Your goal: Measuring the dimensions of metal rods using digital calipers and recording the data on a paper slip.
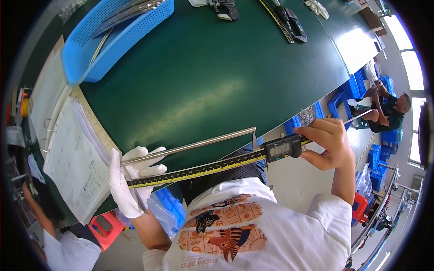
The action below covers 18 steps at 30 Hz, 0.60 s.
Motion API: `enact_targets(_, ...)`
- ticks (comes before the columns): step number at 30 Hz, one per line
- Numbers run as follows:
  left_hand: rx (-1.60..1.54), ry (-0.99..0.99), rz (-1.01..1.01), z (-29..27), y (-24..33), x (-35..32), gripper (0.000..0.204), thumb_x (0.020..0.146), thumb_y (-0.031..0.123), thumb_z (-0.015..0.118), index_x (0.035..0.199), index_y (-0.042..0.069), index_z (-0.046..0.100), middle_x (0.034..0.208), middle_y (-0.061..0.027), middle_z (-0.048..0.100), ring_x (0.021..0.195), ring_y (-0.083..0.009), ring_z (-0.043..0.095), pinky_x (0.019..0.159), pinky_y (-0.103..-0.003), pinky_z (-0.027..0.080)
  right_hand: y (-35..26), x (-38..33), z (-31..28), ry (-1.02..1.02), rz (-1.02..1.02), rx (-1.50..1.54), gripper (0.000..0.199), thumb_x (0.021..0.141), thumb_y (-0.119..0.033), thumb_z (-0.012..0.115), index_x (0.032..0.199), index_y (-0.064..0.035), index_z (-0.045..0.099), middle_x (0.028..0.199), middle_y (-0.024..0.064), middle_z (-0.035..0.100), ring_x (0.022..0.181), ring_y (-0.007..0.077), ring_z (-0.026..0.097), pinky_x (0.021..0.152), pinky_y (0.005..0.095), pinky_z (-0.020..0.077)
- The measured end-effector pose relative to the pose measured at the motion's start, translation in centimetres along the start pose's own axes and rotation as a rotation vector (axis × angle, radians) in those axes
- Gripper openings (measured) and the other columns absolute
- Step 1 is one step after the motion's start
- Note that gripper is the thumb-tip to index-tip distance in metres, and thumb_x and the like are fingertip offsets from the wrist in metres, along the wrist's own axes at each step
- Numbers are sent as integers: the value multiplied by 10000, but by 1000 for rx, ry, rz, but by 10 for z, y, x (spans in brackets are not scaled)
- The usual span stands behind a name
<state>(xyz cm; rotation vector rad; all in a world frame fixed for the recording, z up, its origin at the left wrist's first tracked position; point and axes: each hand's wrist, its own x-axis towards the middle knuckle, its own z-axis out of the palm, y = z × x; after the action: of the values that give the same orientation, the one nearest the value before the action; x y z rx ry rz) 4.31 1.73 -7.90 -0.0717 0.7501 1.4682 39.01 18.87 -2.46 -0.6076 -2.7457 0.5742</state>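
A long digital caliper (203, 170) with a black and yellow beam lies across in front of my body. My left hand (121, 192), in a white glove, is closed around the caliper's fixed-jaw end and the near end of a thin metal rod (194, 147). The rod runs beside the beam, and its far end is at the tip of the sliding jaw (254, 137); whether they touch is hard to tell. My bare right hand (332, 144) grips the caliper's slider, just right of its grey display (279, 151).
A blue perforated basket (106, 58) with metal rods stands at the far left of the green table (190, 81). A ring binder (74, 153) lies open near my left hand. Other measuring tools (289, 22) and a white glove (317, 8) lie at the back. A person (386, 110) sits at right.
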Motion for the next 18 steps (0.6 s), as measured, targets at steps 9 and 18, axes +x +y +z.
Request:
enact_targets(9,29,20,28,1,-1,0,537,897,427,344,998,-52,566,1064,-337,502,777,-402,612,672,-461,535,2,-1,2,18,-30,16,356,692,-276,615,910,6,618,567,57,464,433,166,457,390,278,307)
enact_targets(18,27,22,31,2,-2,1,538,897,427,344,997,-53,565,1064,-341,500,765,-403,614,653,-457,539,2,-1,2,37,-43,32,346,671,-247,614,898,14,612,568,57,468,420,170,455,382,274,315)
